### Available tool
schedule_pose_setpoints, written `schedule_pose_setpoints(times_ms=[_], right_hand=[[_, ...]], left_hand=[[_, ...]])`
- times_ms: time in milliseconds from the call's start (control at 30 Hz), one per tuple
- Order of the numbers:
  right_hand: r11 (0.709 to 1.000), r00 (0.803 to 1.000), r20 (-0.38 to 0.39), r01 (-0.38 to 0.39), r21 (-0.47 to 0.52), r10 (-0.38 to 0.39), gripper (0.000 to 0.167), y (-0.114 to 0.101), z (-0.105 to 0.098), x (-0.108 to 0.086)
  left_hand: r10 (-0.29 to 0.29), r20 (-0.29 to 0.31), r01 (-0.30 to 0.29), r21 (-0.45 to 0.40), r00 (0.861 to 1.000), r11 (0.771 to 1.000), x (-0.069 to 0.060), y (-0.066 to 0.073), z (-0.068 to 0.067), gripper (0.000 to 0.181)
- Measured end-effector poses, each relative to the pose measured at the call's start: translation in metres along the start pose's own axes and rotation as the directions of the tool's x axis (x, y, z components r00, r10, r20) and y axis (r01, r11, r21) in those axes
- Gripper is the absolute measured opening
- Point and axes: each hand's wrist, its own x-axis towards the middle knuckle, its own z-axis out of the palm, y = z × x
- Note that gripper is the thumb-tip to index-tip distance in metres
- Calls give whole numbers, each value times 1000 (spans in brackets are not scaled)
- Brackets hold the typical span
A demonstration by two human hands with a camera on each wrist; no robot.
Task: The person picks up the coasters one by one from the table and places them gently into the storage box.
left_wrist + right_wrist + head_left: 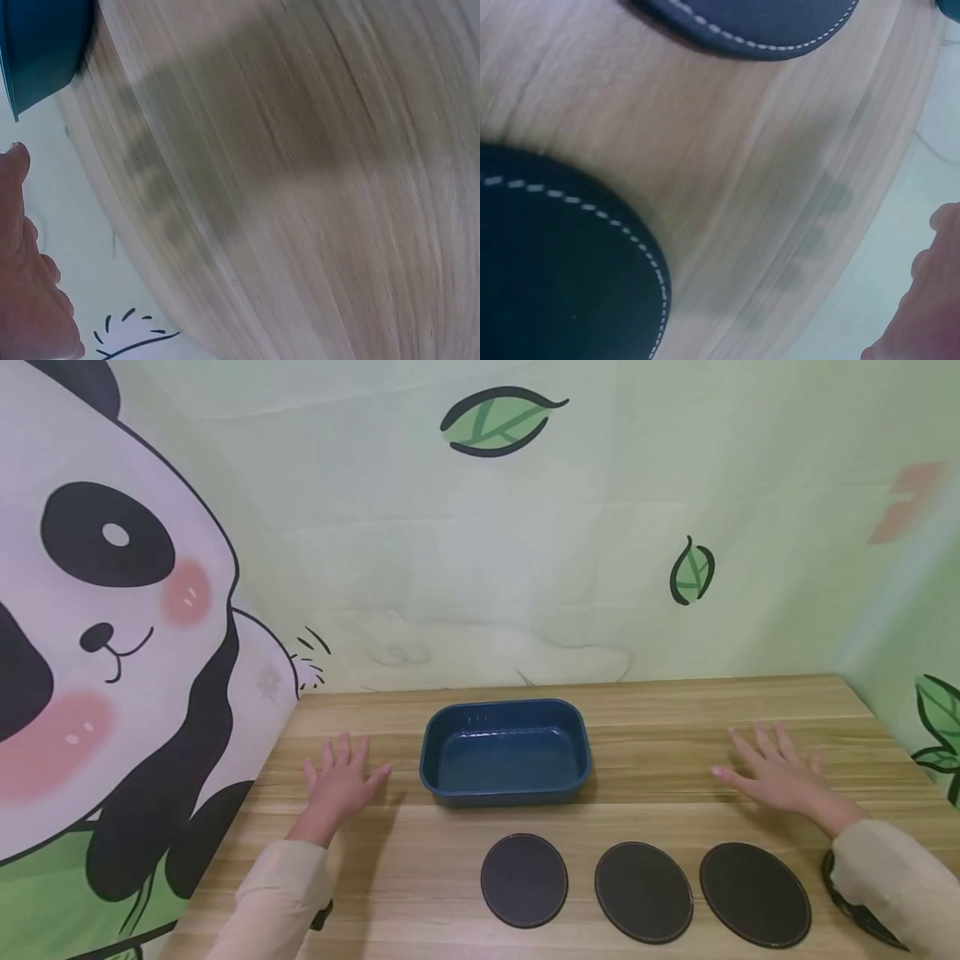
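Left hand (340, 787) and right hand (780, 778), fingers spread and holding nothing, flank the blue tray (508, 758), likely rigid, light and somewhat slick, best held by its opposite short ends.

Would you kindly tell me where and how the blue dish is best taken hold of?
I would probably grip the short end walls of the blue dish, left hand from the left, right hand from the right: it sits upright and open-topped, longer side to side, with one hand out beyond each end.
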Motion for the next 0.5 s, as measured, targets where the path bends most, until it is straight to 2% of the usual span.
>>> schedule_pose_setpoints(times_ms=[300,500], right_hand=[[999,999,-15,31,-11,-32,84,-11,-4,2],[993,991,-63,120,2,-119,87,-20,-7,7]], left_hand=[[26,-12,-26,-21,1000,999,7,8,2,77],[70,-46,-73,-58,996,996,15,17,-1,75]])
